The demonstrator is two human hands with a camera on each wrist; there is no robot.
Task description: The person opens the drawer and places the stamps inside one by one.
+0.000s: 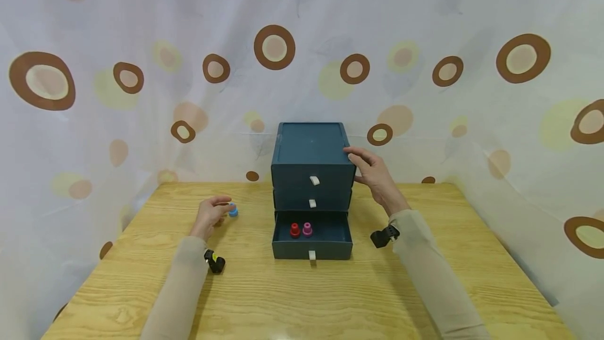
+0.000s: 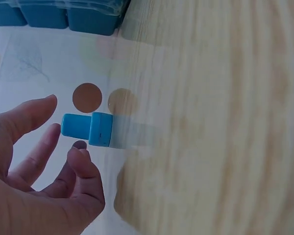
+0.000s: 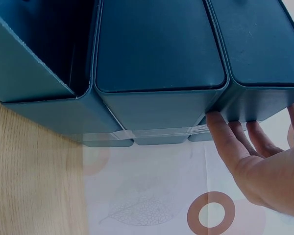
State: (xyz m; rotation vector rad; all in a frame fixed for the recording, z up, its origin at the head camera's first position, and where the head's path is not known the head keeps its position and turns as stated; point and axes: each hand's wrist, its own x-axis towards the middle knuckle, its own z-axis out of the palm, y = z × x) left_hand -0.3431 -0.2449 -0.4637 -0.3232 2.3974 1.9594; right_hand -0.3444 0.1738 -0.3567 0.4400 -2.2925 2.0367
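A small blue stepped peg (image 2: 100, 129) stands on the wooden table, left of the drawer cabinet (image 1: 311, 143). Around it my left hand (image 1: 212, 215) spreads its thumb and bent fingers; in the left wrist view a gap shows between thumb and peg, and the hand does not grip it. My right hand (image 1: 374, 174) rests its fingertips on the upper right side of the dark blue cabinet. The bottom drawer (image 1: 312, 250) is pulled out, with a red peg (image 1: 294, 230) and a pink peg (image 1: 308, 230) standing in its left and middle part.
Two upper drawers with white pull tabs (image 1: 314, 180) are closed. Clear tape (image 3: 152, 132) runs across the cabinet's side. Behind the wooden table (image 1: 255, 298) hangs a white sheet (image 1: 302, 93) patterned with brown rings.
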